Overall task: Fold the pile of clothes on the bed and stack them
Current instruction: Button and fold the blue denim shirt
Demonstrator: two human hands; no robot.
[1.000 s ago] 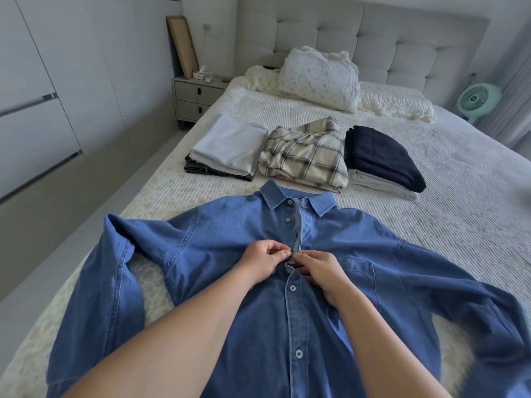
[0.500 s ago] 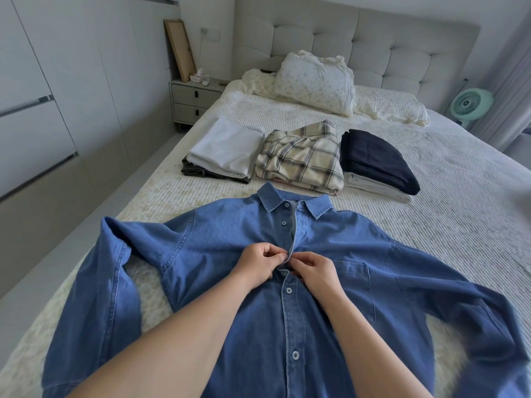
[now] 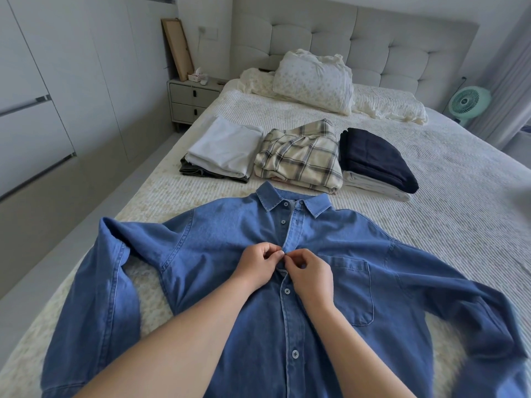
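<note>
Denim shirt (image 3: 218, 239) spread flat on ribbed bedspread (image 3: 431, 214), left hand (image 3: 257, 267) and right hand (image 3: 311, 275) pinching its placket (fingertips meeting), 3 folded stacks behind.

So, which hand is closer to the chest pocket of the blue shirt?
Right. The right hand pinches the placket just beside the chest pocket of the blue shirt; the left hand pinches from the placket's far side.

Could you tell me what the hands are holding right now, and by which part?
Both hands, left and right, pinch the denim shirt at its front button strip, mid-chest.
</note>
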